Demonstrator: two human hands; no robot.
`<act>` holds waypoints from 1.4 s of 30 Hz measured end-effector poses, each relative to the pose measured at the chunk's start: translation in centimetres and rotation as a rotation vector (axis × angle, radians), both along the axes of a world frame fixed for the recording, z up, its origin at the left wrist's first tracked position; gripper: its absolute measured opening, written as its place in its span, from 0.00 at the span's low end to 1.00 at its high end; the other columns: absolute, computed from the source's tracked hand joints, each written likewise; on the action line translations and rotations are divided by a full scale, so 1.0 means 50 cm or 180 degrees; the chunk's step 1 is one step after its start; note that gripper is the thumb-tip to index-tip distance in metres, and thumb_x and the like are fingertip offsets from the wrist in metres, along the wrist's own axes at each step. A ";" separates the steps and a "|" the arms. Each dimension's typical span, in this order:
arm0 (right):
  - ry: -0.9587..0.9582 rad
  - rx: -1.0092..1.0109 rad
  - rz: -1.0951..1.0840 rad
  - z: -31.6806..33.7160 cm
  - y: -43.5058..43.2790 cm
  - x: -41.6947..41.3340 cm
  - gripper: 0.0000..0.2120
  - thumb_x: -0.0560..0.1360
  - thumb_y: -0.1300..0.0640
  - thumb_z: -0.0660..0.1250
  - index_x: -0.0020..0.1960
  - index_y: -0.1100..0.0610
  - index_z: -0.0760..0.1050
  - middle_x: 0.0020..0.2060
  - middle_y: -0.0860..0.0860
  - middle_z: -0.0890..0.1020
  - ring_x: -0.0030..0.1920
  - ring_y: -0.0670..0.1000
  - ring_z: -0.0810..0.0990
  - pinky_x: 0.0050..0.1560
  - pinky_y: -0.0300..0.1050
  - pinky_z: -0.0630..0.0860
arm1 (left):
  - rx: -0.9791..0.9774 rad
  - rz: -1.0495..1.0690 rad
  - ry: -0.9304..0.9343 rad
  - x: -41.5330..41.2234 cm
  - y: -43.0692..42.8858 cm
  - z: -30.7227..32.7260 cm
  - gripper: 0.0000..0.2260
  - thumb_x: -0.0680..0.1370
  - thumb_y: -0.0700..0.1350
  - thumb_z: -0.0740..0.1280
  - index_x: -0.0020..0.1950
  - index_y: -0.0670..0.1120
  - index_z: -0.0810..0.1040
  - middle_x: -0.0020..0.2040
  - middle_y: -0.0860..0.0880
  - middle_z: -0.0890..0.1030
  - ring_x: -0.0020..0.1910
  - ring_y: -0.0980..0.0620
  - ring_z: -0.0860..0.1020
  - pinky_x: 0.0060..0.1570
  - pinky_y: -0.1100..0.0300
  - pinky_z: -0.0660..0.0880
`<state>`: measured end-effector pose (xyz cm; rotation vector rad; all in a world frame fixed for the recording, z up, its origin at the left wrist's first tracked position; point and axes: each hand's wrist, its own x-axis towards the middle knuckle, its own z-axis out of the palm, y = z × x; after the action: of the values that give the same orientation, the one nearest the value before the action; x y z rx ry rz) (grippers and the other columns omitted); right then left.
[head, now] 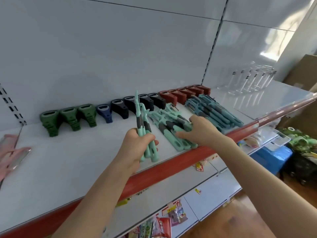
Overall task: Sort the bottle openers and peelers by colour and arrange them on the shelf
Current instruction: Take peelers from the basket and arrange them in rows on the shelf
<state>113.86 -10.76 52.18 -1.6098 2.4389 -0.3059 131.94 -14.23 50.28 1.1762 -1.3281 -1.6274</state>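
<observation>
Your left grip (137, 145) clenches spare mint peelers (139, 121), unplaced. Right grip (202, 131) lies on the shelf's (85, 152) mint pile (171, 133); hold unclear. Farther right, teal peelers (217, 112) grouped. Far row, bottle openers (120, 109) look colour-sorted.

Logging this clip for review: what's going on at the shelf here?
A person is sorting kitchen tools on a shop shelf. The left hand grips a few mint peelers by their handles, heads up. The right hand rests, fingers spread, on a pile of mint peelers lying near the front edge. Blue peelers lie to the right. Behind them, bottle openers stand in a row by colour: green openers, a blue opener, black openers, red openers.
</observation>
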 end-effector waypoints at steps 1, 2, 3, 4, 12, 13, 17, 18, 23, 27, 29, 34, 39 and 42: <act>-0.0157 -0.0023 0.0121 -0.001 0.002 -0.009 0.24 0.71 0.40 0.66 0.54 0.58 0.70 0.47 0.52 0.75 0.41 0.49 0.73 0.39 0.41 0.68 | 0.0022 -0.0006 -0.0002 -0.007 -0.001 -0.002 0.04 0.76 0.33 0.63 0.50 0.37 0.72 0.36 0.44 0.78 0.34 0.51 0.78 0.45 0.49 0.78; -0.0353 -0.0094 0.0202 -0.001 0.007 -0.015 0.29 0.71 0.40 0.66 0.63 0.58 0.68 0.55 0.53 0.75 0.49 0.50 0.75 0.45 0.41 0.69 | 0.0033 -0.0014 -0.0011 -0.012 -0.001 -0.003 0.04 0.76 0.34 0.63 0.50 0.38 0.72 0.37 0.44 0.78 0.34 0.51 0.78 0.44 0.50 0.79; -0.0543 -0.0209 0.0232 -0.004 0.010 -0.020 0.31 0.72 0.40 0.65 0.68 0.57 0.66 0.61 0.52 0.74 0.57 0.51 0.74 0.51 0.41 0.69 | 0.0024 -0.0011 -0.0021 -0.017 -0.001 -0.004 0.04 0.76 0.34 0.63 0.50 0.38 0.73 0.38 0.43 0.78 0.35 0.51 0.78 0.41 0.52 0.79; -0.0677 -0.0351 0.0254 -0.006 0.013 -0.024 0.30 0.73 0.42 0.65 0.69 0.56 0.66 0.63 0.51 0.73 0.60 0.51 0.73 0.54 0.41 0.69 | 0.0007 0.0008 -0.0020 -0.021 -0.002 -0.005 0.04 0.76 0.36 0.63 0.50 0.37 0.73 0.39 0.42 0.78 0.35 0.51 0.78 0.39 0.54 0.79; -0.0936 -0.0874 0.0636 -0.011 -0.004 -0.078 0.10 0.77 0.55 0.62 0.49 0.58 0.80 0.36 0.46 0.79 0.36 0.44 0.76 0.39 0.34 0.72 | 0.0247 0.0340 0.0040 -0.058 -0.005 0.008 0.18 0.81 0.55 0.54 0.51 0.42 0.74 0.41 0.44 0.78 0.37 0.50 0.79 0.47 0.52 0.77; -0.0945 -0.0924 0.0689 -0.010 -0.008 -0.085 0.09 0.77 0.55 0.63 0.49 0.58 0.80 0.38 0.47 0.81 0.38 0.46 0.78 0.40 0.35 0.72 | 0.0230 0.0405 0.0058 -0.066 -0.003 0.011 0.18 0.81 0.55 0.54 0.50 0.42 0.75 0.40 0.45 0.78 0.36 0.51 0.79 0.46 0.52 0.77; -0.1156 -0.1157 0.0901 0.007 -0.022 -0.106 0.08 0.77 0.55 0.63 0.47 0.57 0.80 0.42 0.50 0.82 0.43 0.51 0.79 0.42 0.36 0.73 | 0.0073 0.0567 0.0148 -0.112 0.009 0.024 0.15 0.80 0.54 0.56 0.49 0.44 0.75 0.39 0.46 0.79 0.36 0.52 0.79 0.47 0.52 0.77; -0.1186 -0.1170 0.0988 0.013 -0.025 -0.110 0.08 0.77 0.55 0.63 0.46 0.57 0.79 0.41 0.51 0.82 0.42 0.52 0.79 0.42 0.38 0.74 | 0.0009 0.0598 0.0125 -0.126 0.013 0.028 0.12 0.80 0.51 0.58 0.50 0.45 0.75 0.39 0.47 0.79 0.35 0.53 0.79 0.44 0.54 0.77; -0.2323 -0.0836 0.1161 0.027 -0.034 -0.112 0.09 0.78 0.56 0.61 0.48 0.58 0.78 0.43 0.55 0.83 0.39 0.47 0.81 0.44 0.45 0.79 | -0.0349 0.0686 -0.0147 -0.195 0.023 0.031 0.07 0.77 0.41 0.63 0.53 0.43 0.76 0.47 0.41 0.81 0.44 0.45 0.80 0.46 0.50 0.78; -0.3072 -0.0732 0.1067 0.020 -0.041 -0.118 0.05 0.77 0.59 0.64 0.48 0.57 0.78 0.38 0.50 0.79 0.35 0.43 0.78 0.33 0.34 0.77 | -0.0451 0.0848 -0.0143 -0.237 0.036 0.035 0.08 0.76 0.42 0.65 0.54 0.42 0.76 0.51 0.36 0.80 0.44 0.44 0.78 0.47 0.46 0.77; -0.3329 -0.0645 0.0965 0.015 -0.044 -0.127 0.09 0.76 0.59 0.66 0.55 0.59 0.76 0.42 0.51 0.79 0.38 0.45 0.78 0.32 0.33 0.76 | -0.0526 0.0904 -0.0283 -0.249 0.038 0.033 0.07 0.76 0.42 0.65 0.53 0.42 0.77 0.51 0.37 0.80 0.47 0.41 0.80 0.49 0.46 0.77; -0.3348 -0.0694 0.0740 0.001 -0.058 -0.136 0.13 0.74 0.63 0.68 0.58 0.63 0.75 0.47 0.56 0.80 0.39 0.47 0.79 0.31 0.32 0.75 | -0.0859 0.0810 -0.0823 -0.251 0.028 0.022 0.07 0.75 0.40 0.66 0.49 0.37 0.77 0.39 0.42 0.76 0.37 0.47 0.75 0.37 0.55 0.72; -0.2817 -0.0848 0.0832 -0.014 -0.064 -0.142 0.14 0.73 0.66 0.68 0.57 0.65 0.74 0.48 0.57 0.80 0.39 0.48 0.80 0.32 0.33 0.78 | -0.1418 0.0903 -0.1296 -0.253 0.015 -0.001 0.10 0.75 0.40 0.66 0.35 0.40 0.71 0.41 0.44 0.70 0.30 0.54 0.68 0.26 0.71 0.63; -0.2522 -0.0787 0.1009 -0.018 -0.059 -0.143 0.10 0.73 0.63 0.69 0.53 0.63 0.76 0.44 0.55 0.80 0.38 0.48 0.79 0.33 0.32 0.79 | -0.1646 0.1055 -0.1376 -0.252 0.009 -0.015 0.11 0.77 0.41 0.63 0.35 0.41 0.69 0.47 0.43 0.68 0.37 0.52 0.69 0.32 0.68 0.62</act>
<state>106.69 -13.73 51.29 -1.5248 1.5754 -0.9946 119.33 -13.77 49.53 1.3648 -1.5884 -0.7507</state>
